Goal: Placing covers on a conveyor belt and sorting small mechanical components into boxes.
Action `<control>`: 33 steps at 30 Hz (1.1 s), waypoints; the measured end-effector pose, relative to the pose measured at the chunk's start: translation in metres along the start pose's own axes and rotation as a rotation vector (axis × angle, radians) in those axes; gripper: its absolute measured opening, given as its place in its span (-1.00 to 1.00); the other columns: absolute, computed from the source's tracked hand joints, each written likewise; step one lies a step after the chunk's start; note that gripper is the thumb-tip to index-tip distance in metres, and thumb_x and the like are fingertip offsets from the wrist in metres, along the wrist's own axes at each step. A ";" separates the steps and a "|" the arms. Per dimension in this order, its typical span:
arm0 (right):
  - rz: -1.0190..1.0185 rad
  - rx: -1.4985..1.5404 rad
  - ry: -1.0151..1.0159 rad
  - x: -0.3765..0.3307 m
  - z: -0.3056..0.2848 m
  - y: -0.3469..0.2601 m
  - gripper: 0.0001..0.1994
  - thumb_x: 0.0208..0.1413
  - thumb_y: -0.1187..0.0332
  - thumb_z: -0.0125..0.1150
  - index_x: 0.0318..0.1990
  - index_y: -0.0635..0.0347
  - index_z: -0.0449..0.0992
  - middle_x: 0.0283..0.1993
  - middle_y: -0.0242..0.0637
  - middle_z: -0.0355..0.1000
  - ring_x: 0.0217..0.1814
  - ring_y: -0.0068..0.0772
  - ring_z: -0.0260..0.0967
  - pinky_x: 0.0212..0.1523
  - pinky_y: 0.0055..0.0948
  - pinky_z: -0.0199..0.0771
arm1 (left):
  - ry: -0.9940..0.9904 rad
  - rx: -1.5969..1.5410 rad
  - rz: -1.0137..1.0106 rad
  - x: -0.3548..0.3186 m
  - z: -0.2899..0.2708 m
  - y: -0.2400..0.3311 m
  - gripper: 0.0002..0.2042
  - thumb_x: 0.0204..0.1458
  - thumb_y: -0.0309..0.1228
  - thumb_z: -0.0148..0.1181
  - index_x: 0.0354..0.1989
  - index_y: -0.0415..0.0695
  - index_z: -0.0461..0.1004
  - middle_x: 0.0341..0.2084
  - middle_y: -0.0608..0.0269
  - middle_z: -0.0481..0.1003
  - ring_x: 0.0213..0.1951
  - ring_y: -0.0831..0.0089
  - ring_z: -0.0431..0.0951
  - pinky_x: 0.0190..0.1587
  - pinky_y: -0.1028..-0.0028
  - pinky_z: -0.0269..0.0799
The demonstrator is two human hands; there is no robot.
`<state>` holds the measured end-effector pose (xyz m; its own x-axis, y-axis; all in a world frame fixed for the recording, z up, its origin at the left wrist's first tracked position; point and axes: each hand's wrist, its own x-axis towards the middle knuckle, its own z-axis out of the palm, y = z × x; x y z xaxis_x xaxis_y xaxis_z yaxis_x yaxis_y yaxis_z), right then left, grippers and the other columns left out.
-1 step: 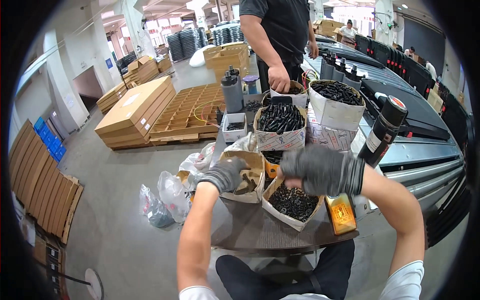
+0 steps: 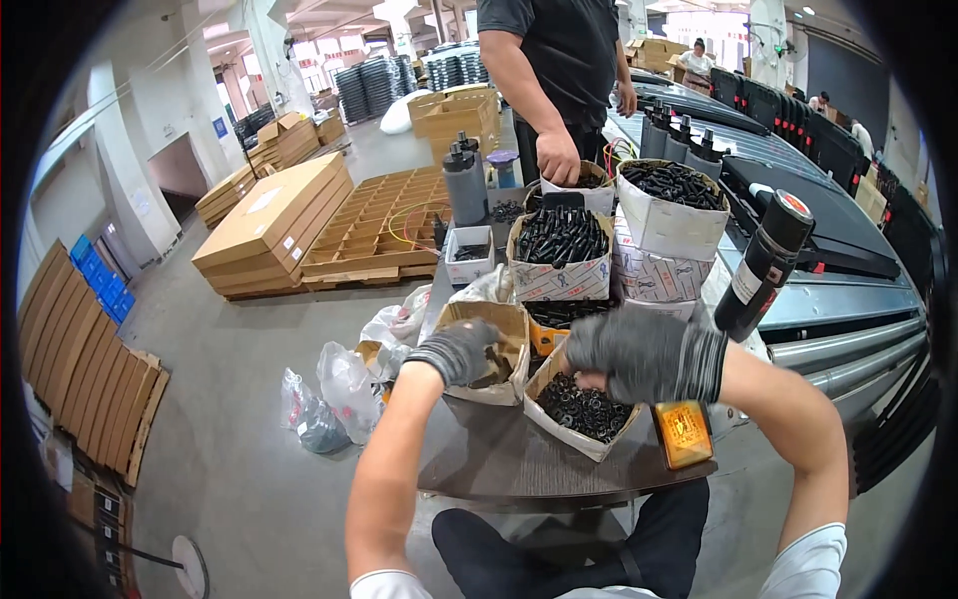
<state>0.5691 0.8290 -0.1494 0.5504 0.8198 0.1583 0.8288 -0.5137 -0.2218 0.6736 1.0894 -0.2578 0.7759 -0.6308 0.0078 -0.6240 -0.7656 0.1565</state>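
Observation:
My left hand [image 2: 457,351], in a dark knitted glove with bare fingertips, hangs over an open cardboard box [image 2: 511,381] holding a few dark pieces. Its fingers look curled together; what they hold is hidden. At the near edge of the tabletop [image 2: 479,461], a box of small black rings, like washers [image 2: 591,411], lies under my right hand [image 2: 649,351]. That hand, in a matching glove, is blurred by motion, its fingertips pointing down at the rings. Beyond both hands stands a box heaped with black rod-like parts [image 2: 561,236].
A black spray can [image 2: 763,265] and a yellow packet [image 2: 685,434] sit at the right. Another box of black parts [image 2: 674,188] stands farther back. Across the table, another person's hand [image 2: 557,160] reaches into a box. Plastic bags [image 2: 346,381] lie left; metal rollers [image 2: 848,349] run along the right.
My right hand has dropped slightly closer to the box of rings. My left hand has shifted a little to the right over its box.

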 end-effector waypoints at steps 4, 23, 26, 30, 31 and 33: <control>0.147 0.061 -0.149 -0.033 0.031 0.013 -0.81 0.09 0.33 0.24 -0.17 0.16 0.50 -0.31 -0.17 0.43 -0.20 -0.07 0.47 -0.16 -0.20 0.46 | -0.207 0.130 -0.124 0.016 0.001 0.023 -0.68 -0.06 -0.32 0.19 -0.09 -0.07 0.56 -0.12 -0.01 0.53 -0.03 0.07 0.53 0.07 0.22 0.43; 0.224 0.731 0.562 0.022 0.078 0.040 -0.61 0.24 0.09 0.11 -0.10 0.33 0.49 -0.26 -0.13 0.51 -0.21 -0.32 0.49 -0.10 -0.35 0.46 | 0.579 -0.480 0.163 -0.027 -0.036 0.073 -0.79 -0.10 -0.56 0.20 -0.24 -0.21 0.46 -0.40 0.11 0.51 -0.35 0.31 0.55 -0.21 0.40 0.47; 0.256 0.967 0.330 0.021 0.063 0.031 -0.66 0.28 0.18 0.05 -0.05 0.33 0.48 -0.27 -0.21 0.52 -0.16 -0.44 0.48 -0.08 -0.44 0.45 | 0.679 -0.633 0.173 -0.025 -0.031 0.083 -0.81 -0.05 -0.56 0.23 -0.23 -0.21 0.47 -0.40 0.25 0.50 -0.36 0.51 0.50 -0.24 0.49 0.44; 0.282 0.933 0.479 0.004 0.064 0.040 -0.69 0.25 0.25 0.12 -0.01 0.31 0.49 -0.25 -0.36 0.53 -0.24 -0.60 0.46 -0.16 -0.52 0.49 | 0.636 -0.959 0.144 -0.017 -0.027 0.098 -0.80 0.00 -0.53 0.24 -0.17 -0.24 0.51 -0.34 0.31 0.52 -0.32 0.55 0.48 -0.20 0.52 0.42; 0.287 0.936 0.474 0.002 0.058 0.037 -0.69 0.25 0.25 0.12 -0.01 0.31 0.49 -0.25 -0.36 0.53 -0.24 -0.60 0.46 -0.16 -0.52 0.49 | 0.635 -0.964 0.139 -0.014 -0.026 0.097 -0.80 0.00 -0.53 0.24 -0.17 -0.24 0.51 -0.34 0.31 0.52 -0.32 0.55 0.48 -0.20 0.52 0.42; 0.442 0.881 0.531 -0.005 0.047 0.036 -0.73 0.21 0.35 0.15 -0.04 0.36 0.52 -0.27 -0.24 0.55 -0.22 -0.52 0.49 -0.15 -0.48 0.50 | 0.691 -0.925 0.261 0.001 -0.019 0.099 -0.82 0.03 -0.53 0.22 -0.17 -0.25 0.51 -0.32 0.31 0.51 -0.28 0.53 0.48 -0.16 0.52 0.40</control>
<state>0.5916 0.8179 -0.2034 0.9264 0.2891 0.2412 0.3052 -0.2017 -0.9307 0.6144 1.0161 -0.2232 0.6974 -0.3350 0.6336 -0.6873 -0.0622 0.7237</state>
